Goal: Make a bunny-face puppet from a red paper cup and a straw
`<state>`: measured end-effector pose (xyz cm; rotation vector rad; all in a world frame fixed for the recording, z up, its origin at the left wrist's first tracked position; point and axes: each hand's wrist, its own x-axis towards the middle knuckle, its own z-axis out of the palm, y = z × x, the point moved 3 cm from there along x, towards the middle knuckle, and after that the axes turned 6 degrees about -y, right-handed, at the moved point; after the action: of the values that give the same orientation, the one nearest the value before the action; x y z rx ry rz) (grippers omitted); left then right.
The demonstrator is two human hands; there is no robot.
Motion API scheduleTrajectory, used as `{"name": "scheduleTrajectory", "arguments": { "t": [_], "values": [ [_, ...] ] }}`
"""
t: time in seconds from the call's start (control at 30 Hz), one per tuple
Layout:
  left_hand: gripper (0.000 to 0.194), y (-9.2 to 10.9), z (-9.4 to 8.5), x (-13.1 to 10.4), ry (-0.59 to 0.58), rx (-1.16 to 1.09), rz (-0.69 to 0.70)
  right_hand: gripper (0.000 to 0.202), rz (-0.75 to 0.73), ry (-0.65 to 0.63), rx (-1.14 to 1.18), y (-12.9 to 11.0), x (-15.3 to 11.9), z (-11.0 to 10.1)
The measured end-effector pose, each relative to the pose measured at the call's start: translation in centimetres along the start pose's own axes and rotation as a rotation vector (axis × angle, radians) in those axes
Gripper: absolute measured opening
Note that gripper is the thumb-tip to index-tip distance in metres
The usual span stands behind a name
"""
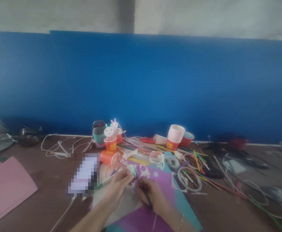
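Near the front middle of the table, my left hand [120,182] is closed in a pinch on a small whitish and teal piece [132,170], probably paper and too blurred to make out fully. Just to its right, my right hand [154,195] grips a slim black pen [147,197] that slants across the palm. Both hands are over sheets of coloured paper, purple [164,180] and teal [188,206], with a greyish white sheet [126,206] under the left wrist. White paper cut-outs [144,170] lie just beyond my fingers.
An orange paper cup [109,158] lies tipped over; another cup [110,145] holds a rabbit-face cut-out [109,131]. Behind stand stacked cups [174,137]. Tape rolls [189,178], coloured sticks [212,182], a blurred-out phone [84,174] and pink paper [8,190] surround the hands.
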<state>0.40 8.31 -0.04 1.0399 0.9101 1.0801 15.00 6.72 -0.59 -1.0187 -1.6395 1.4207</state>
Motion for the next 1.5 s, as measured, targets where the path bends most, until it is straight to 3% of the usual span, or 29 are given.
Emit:
{"name": "scheduleTrajectory", "arguments": {
  "t": [0.13, 0.33, 0.63, 0.8, 0.97, 1.5],
  "values": [
    [0.022, 0.0, 0.2, -0.2, -0.001, -0.024, -0.027, 0.023, 0.017, -0.008, 0.019, 0.7, 0.1, 0.1],
    [0.027, 0.5, 0.3, -0.2, 0.109, -0.039, 0.037, 0.023, 0.054, -0.02, -0.012, 0.6, 0.1, 0.4],
    [0.029, 0.5, 0.6, 0.0, 0.046, 0.028, 0.071, 0.02, -0.016, -0.029, -0.001, 0.3, 0.1, 0.4],
    [0.03, 0.6, 0.6, -0.1, 0.064, 0.03, 0.063, 0.024, 0.027, -0.047, 0.096, 0.5, 0.0, 0.6],
    [0.031, 0.7, 0.6, -0.2, 0.086, 0.022, 0.053, 0.022, 0.038, -0.027, 0.024, 0.6, 0.1, 0.4],
    [0.031, 0.7, 0.6, -0.2, 0.03, 0.032, 0.031, 0.03, 0.011, -0.038, 0.035, 0.9, 0.1, 0.2]
  ]
}}
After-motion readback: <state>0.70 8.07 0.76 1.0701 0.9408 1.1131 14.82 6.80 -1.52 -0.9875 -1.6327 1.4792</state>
